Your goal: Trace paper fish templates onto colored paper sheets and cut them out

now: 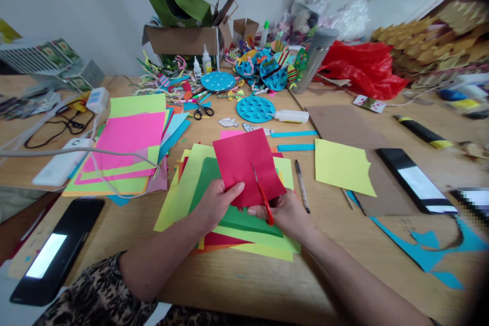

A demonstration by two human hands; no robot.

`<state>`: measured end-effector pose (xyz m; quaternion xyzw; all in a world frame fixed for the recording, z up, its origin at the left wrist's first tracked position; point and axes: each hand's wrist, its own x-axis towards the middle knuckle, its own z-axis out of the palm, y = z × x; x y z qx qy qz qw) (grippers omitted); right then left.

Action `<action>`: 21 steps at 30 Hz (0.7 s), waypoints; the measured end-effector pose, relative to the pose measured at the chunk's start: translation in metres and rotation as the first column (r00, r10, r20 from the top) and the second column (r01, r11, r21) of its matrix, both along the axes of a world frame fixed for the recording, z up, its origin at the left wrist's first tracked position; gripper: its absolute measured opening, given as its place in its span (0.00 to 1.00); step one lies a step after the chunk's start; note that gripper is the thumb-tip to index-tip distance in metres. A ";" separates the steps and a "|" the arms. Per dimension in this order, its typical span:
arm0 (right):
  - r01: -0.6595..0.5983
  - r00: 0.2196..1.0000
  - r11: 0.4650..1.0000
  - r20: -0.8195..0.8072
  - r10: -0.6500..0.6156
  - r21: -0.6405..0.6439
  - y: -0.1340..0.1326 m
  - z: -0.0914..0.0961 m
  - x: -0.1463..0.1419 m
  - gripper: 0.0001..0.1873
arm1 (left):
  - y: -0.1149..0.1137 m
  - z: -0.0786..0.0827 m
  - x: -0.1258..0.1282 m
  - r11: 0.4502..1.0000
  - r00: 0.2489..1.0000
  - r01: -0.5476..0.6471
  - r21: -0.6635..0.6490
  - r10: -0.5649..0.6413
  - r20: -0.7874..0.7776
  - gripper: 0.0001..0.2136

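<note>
A red sheet of paper (244, 150) is held up over a pile of coloured paper. My left hand (219, 201) pinches its lower left part, thumb on top. In my right hand (288, 213) is a pair of scissors (263, 192) with red handles; one blade lies over the red sheet, pointing up and left. The other blade is hidden, probably beneath the paper. Under both hands lie green paper (204, 191) and light yellow-green sheets (168, 209). A pen (301, 186) rests to the right of my right hand.
Stacked pink paper (126, 137) lies left, with a cable (114, 152) across it. Phones (57, 249) (416, 181) flank the work. Right are a yellow sheet (340, 165), cardboard (344, 127) and a cutter knife (424, 131). Behind stand a glue bottle (292, 116), black scissors (203, 111) and a flask (313, 61).
</note>
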<state>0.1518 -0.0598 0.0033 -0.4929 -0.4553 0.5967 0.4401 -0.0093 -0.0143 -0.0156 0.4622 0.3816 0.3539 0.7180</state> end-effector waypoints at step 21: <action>-0.058 0.988 0.993 0.140 0.072 -0.098 0.000 0.007 0.014 0.25 | 0.007 0.010 0.002 0.971 0.967 -0.210 -0.114 0.224 0.124 0.17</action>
